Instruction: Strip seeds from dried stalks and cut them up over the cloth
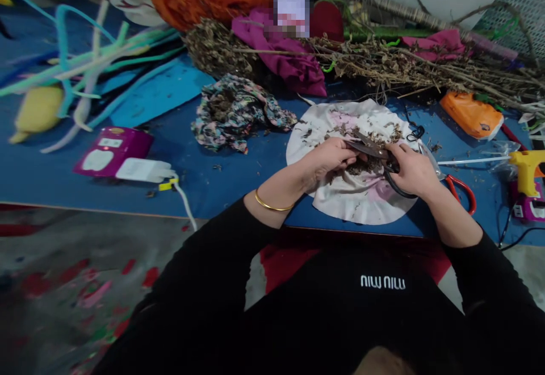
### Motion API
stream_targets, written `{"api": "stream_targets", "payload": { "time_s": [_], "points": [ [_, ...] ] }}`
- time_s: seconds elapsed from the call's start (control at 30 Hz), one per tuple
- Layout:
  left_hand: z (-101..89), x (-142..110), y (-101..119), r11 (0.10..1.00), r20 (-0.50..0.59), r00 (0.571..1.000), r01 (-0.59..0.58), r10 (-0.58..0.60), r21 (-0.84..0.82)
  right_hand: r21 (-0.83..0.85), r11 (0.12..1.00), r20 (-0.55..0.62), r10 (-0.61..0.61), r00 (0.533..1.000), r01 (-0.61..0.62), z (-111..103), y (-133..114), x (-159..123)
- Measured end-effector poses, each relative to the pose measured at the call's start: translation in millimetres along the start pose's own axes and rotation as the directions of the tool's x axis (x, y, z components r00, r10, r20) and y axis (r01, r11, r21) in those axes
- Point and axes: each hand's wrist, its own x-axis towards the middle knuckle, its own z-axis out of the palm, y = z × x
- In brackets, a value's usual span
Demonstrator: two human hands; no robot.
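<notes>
My right hand [411, 169] is closed round the black handles of a pair of scissors [369, 149], whose dark blades point left. My left hand [334, 158] is closed at the blade tips, fingers pinched over dried plant bits; what exactly it grips is too small to make out. Beneath both hands lies a round white cloth [361, 207] with pinkish patches. Crumbled dry leaves [387, 132] are scattered over it, with a heap under the scissors.
A patterned cloth [238, 113] and a purple power box [114, 150] sit left. Dried branches [383, 71] run along the back. To the right are red-handled pliers [462, 193], an orange packet [470, 115] and a yellow glue gun [528, 170]. The blue table's front edge is close to my body.
</notes>
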Motion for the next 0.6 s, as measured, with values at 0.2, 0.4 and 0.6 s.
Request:
{"api": "stream_targets", "payload": {
  "time_s": [0.2, 0.4, 0.6],
  "points": [
    [0.8, 0, 1, 1.0, 0.006, 1.0, 0.011, -0.011, -0.024, 0.013, 1.0, -0.01, -0.018, 1.0, 0.018, 6, 4, 1],
    [3.8, -5, 8, 0.998, -0.025, 0.999, 0.024, -0.026, -0.06, 0.057, 0.998, -0.032, 0.003, 0.999, -0.001, 8, 7, 3],
    [1.5, 5, -2, 0.982, -0.094, 0.993, -0.08, 0.065, -0.172, 0.08, 0.996, -0.09, 0.036, 0.995, -0.029, 5, 7, 1]
  ]
}}
